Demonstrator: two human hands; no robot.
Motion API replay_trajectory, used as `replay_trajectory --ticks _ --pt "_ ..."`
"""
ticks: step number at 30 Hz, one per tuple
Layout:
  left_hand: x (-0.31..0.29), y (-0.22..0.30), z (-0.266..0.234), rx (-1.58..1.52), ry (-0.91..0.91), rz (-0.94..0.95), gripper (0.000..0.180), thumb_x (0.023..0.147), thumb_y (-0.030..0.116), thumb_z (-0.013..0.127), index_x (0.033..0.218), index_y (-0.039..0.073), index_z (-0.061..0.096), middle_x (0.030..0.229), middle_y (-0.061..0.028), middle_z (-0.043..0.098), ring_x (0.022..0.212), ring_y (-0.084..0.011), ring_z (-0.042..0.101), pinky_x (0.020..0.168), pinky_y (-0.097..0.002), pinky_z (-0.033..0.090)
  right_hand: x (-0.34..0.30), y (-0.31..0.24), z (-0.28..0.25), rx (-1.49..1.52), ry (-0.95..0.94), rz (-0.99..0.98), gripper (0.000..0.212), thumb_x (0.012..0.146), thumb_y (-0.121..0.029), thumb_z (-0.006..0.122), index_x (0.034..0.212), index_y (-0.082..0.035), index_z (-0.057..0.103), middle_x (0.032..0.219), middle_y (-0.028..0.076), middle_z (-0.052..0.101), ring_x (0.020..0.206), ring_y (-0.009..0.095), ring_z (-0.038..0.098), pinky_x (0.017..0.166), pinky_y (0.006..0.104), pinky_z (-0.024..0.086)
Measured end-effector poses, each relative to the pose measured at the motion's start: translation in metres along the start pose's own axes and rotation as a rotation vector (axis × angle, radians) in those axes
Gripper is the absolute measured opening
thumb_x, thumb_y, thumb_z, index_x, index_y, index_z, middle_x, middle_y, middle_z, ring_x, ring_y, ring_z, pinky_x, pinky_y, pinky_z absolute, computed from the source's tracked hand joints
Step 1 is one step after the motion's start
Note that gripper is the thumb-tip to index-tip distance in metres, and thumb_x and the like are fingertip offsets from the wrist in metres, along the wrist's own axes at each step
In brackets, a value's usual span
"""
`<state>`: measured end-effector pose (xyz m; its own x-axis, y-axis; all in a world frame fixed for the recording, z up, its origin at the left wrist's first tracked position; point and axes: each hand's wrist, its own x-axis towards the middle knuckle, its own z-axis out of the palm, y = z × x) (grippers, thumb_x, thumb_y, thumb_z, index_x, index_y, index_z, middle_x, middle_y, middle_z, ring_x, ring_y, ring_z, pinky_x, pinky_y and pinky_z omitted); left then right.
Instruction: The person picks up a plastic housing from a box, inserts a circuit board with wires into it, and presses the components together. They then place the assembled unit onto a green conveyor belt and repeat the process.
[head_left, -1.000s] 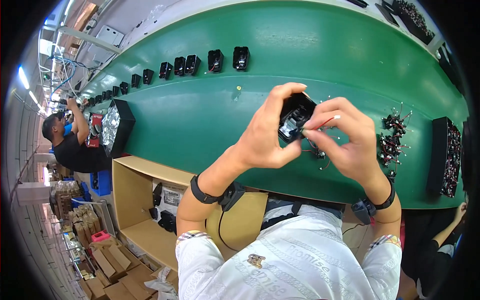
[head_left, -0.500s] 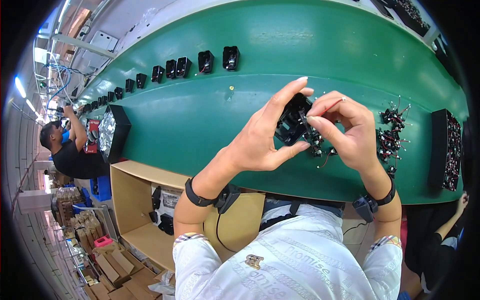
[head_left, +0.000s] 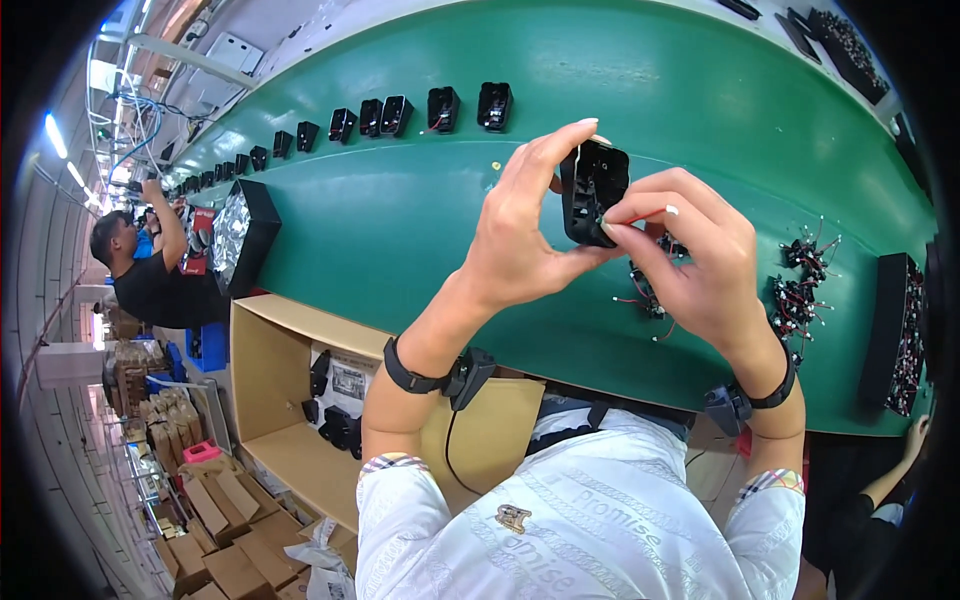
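My left hand [head_left: 508, 235] grips a black plastic housing [head_left: 612, 168] by its side, raised above the green table, its open hollow facing up. The fingers of my right hand [head_left: 705, 255] are pinched at the housing's lower edge. They hold a red wire [head_left: 645, 215] with a small white connector; whatever it joins inside the housing is hidden by my fingertips. Partly behind my right hand, a few small black wired parts [head_left: 650, 298] lie on the table. Farther right sits a larger heap of wired parts [head_left: 797, 305] with red and black leads.
Several black housings [head_left: 442, 110] stand in a row along the far left of the green table [head_left: 400, 220]. A black box of wired parts [head_left: 882, 340] is at the right edge. An open cardboard box [head_left: 275, 375] and a foil-lined box [head_left: 250, 240] are left, near a co-worker [head_left: 150, 275].
Both hands stay at the housing. My left hand has turned it more upright, so its hollow shows more. My right fingers have moved to its lower edge with the red wire.
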<state>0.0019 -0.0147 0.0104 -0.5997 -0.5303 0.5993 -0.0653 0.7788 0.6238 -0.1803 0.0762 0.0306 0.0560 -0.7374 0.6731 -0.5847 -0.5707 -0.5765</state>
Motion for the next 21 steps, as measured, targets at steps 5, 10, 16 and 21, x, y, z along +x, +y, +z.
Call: replay_trajectory --ticks 5,10,16,21 --pt "0.003 0.0 -0.001 -0.019 0.032 0.005 0.094 0.061 0.012 0.092 0.144 0.004 0.049 0.129 -0.0144 0.063 0.115 -0.031 0.061 0.083 -0.0369 0.056 0.001 0.004 0.007 -0.074 0.088 -0.105 0.019 0.077 0.005 0.079 0.092 -0.001 0.069 0.09 0.01 0.068 0.072 0.02 0.065 0.058 0.0308 0.053" --pt "0.004 -0.003 0.002 0.021 -0.002 0.019 0.095 0.061 0.014 0.092 0.145 0.003 0.049 0.13 -0.0154 0.062 0.115 -0.0327 0.061 0.088 -0.0386 0.055 0.001 0.011 0.009 -0.077 0.098 -0.122 0.022 0.073 0.005 0.08 0.09 -0.003 0.069 0.089 0.01 0.067 0.073 0.024 0.064 0.059 0.0335 0.051" --pt "-0.001 0.002 0.006 0.087 -0.04 0.034 0.097 0.062 0.02 0.093 0.146 0.0 0.048 0.128 -0.02 0.061 0.116 -0.037 0.059 0.098 -0.044 0.049 0.002 0.006 -0.006 -0.151 0.009 -0.136 0.022 0.072 0.003 0.08 0.09 -0.003 0.069 0.088 0.009 0.067 0.074 0.026 0.063 0.061 0.0356 0.05" --pt "0.004 0.001 0.003 0.025 -0.155 -0.014 0.095 0.063 0.02 0.094 0.146 0.003 0.051 0.127 -0.0156 0.064 0.112 -0.0287 0.062 0.084 -0.0367 0.056 0.001 0.01 -0.015 -0.156 -0.128 -0.079 0.02 0.074 0.002 0.08 0.089 -0.003 0.068 0.089 0.01 0.067 0.075 0.027 0.063 0.063 0.0363 0.051"
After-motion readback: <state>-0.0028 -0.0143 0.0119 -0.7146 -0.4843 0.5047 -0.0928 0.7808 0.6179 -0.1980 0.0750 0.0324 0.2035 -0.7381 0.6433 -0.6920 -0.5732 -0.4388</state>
